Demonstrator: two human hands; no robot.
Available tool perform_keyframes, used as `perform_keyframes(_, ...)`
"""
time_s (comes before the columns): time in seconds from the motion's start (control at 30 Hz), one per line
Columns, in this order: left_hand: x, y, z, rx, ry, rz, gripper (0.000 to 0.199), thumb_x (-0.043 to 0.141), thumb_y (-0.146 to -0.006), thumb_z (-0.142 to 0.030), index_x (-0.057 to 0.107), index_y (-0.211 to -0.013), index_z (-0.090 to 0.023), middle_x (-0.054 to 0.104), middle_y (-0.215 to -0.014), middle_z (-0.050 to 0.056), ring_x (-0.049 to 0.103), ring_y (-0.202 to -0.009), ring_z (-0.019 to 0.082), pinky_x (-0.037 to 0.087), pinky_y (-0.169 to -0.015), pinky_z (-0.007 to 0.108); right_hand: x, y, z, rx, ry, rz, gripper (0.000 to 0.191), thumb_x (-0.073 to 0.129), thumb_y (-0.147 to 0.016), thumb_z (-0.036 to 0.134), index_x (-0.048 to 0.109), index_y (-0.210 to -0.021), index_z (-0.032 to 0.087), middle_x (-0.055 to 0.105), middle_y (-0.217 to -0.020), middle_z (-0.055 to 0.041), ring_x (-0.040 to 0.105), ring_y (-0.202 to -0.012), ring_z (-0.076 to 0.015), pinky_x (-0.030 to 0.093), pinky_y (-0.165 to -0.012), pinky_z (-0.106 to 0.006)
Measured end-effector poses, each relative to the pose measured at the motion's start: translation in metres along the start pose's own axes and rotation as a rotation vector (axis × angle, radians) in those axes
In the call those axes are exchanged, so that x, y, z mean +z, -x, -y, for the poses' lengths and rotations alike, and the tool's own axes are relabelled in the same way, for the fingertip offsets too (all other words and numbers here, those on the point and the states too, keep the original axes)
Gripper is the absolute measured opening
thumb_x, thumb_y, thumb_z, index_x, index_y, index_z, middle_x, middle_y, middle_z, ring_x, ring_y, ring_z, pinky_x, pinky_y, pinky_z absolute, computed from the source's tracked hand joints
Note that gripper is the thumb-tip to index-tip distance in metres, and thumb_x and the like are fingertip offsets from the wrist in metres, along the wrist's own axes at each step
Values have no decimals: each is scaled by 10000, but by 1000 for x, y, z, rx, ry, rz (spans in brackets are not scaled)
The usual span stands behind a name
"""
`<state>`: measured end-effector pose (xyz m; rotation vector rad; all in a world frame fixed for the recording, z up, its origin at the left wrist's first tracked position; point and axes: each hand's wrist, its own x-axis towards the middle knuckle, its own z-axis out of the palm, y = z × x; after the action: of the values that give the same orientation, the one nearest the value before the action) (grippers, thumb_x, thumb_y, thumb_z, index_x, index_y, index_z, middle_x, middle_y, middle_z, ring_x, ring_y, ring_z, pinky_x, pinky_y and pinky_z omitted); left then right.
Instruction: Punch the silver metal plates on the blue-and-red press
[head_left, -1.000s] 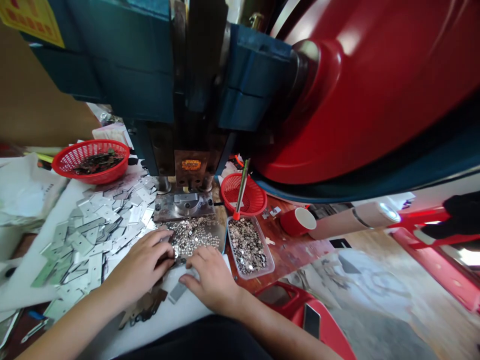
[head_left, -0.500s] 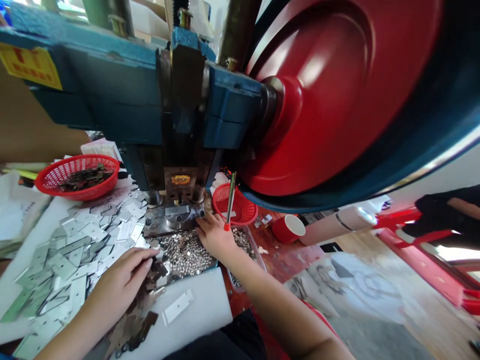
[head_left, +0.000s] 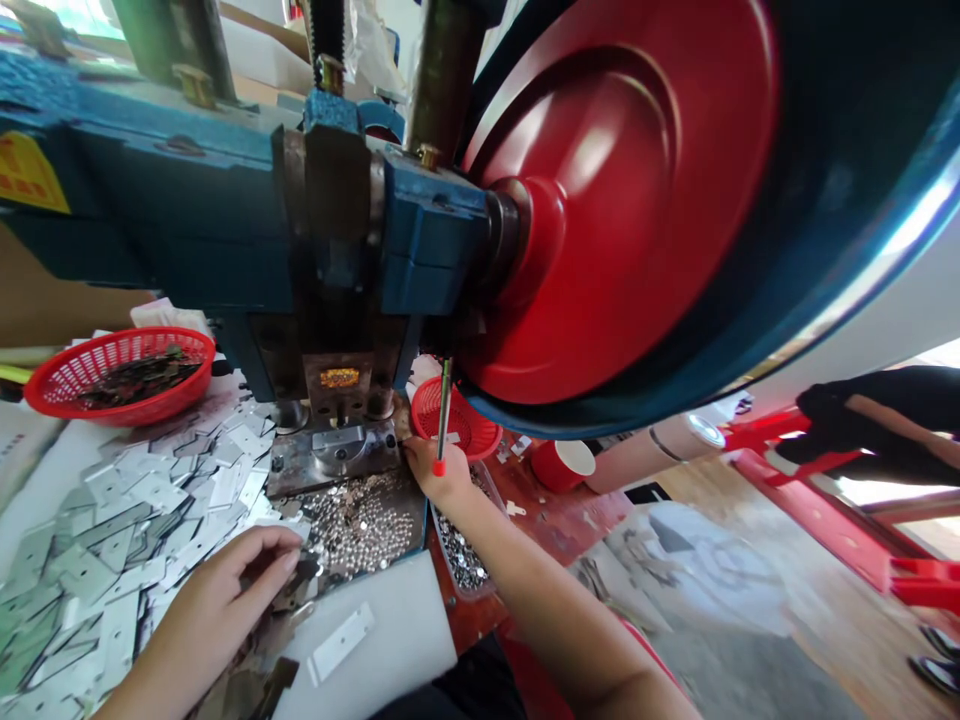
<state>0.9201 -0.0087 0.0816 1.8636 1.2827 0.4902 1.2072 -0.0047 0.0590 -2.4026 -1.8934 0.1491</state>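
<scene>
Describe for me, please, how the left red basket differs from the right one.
The left basket holds a heap of dark pieces, while the right basket shows mostly bare wall. The left basket stands left of the blue machine's die, the right basket right of it. A rod crosses in front of the right basket, not the left basket. Both are red with pierced walls.

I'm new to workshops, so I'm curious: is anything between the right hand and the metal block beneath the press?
Nothing visible: the right hand is beside the metal block. The red-tipped rod overlaps the hand in view, not between them.
</scene>
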Motion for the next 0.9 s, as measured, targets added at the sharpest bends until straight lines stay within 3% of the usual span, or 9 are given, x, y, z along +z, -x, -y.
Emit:
perform_keyframes(0.23, -3, -3, 9, -44, 49, 2, 348, 529, -773, -563, 649, -929, -276, 725, -849, 20, 667, -666, 211, 554, -627, 326, -4, -6, 11, 44, -23, -73, 247, 420, -927, 297, 652, -996, 244, 721, -837, -49, 676, -758, -183, 420, -594, -244)
perform_keyframes(0.4, -9, -21, 3, -14, 56, -101, 394, 539, -781, -529, 644, -1046, -258, 701, -1034, 38, 654, -913, 236, 522, -803, 357, -23, -9, 49, -159, -247, -248, 190, 464, -918, 260, 649, -965, 254, 716, -886, 14, 654, -808, -116, 409, -656, -188)
perform_keyframes(0.57, -15, -40, -12, -30, 106, -122, 369, 544, -778, -512, 658, -1001, -241, 711, -968, 17, 652, -873, 218, 512, -772, 323, -27, -20, 81, -265, -192, -283, 191, 498, -900, 289, 679, -883, 232, 685, -815, -14, 600, -781, -151, 389, -672, -242)
perform_keyframes(0.67, -17, -51, -18, -19, 143, -151, 345, 553, -774, -489, 660, -976, -231, 710, -978, 17, 644, -894, 219, 504, -790, 320, -28, -17, 79, -372, -140, -326, 217, 486, -902, 306, 696, -897, 250, 643, -809, -35, 541, -818, -181, 368, -730, -297)
perform_keyframes(0.8, -18, -69, -22, 35, 156, -186, 346, 549, -778, -474, 667, -989, -226, 702, -1031, 24, 626, -958, 231, 477, -856, 350, -36, -6, 69, -497, -105, -350, 271, 449, -917, 365, 661, -1065, 283, 616, -904, -48, 487, -883, -210, 344, -830, -372)
perform_keyframes(0.9, -15, -84, -26, 55, 122, -198, 336, 533, -788, -456, 674, -986, -225, 711, -994, 22, 635, -905, 224, 479, -830, 347, -41, -4, 66, -543, -118, -349, 293, 457, -913, 399, 650, -1097, 278, 607, -994, -45, 472, -938, -215, 314, -936, -409)
